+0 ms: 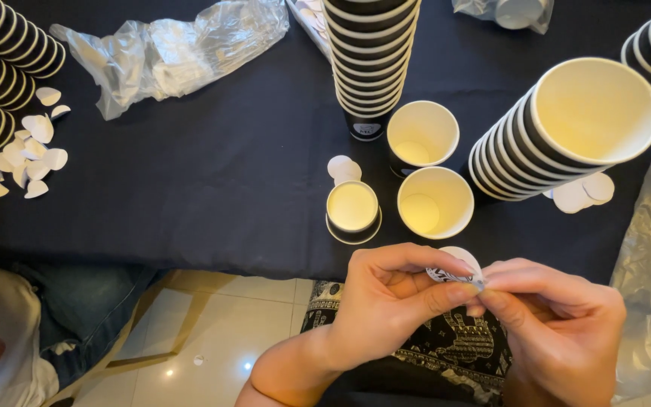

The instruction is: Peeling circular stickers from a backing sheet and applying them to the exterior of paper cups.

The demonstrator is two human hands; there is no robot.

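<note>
My left hand [389, 301] and my right hand [551, 320] meet below the table's near edge, both pinching a small round white sticker [457, 265] with a dark print. The fingertips of both hands touch it. Just beyond it on the black tablecloth [212, 181] stand two open white-lined paper cups [435, 202] [422, 134]. A cup turned bottom up [353, 211] stands to their left. A tall stack of black cups with white rims [371, 60] rises behind them.
A leaning cup stack [566, 128] is at right, more stacks [1, 68] at far left and the top right corner. Loose white paper discs [28, 154] lie at left, near the middle [343, 168] and at right [583, 192]. Crumpled clear plastic bags [167, 49] lie at the back and at right. Another person's leg [77, 316] is at lower left.
</note>
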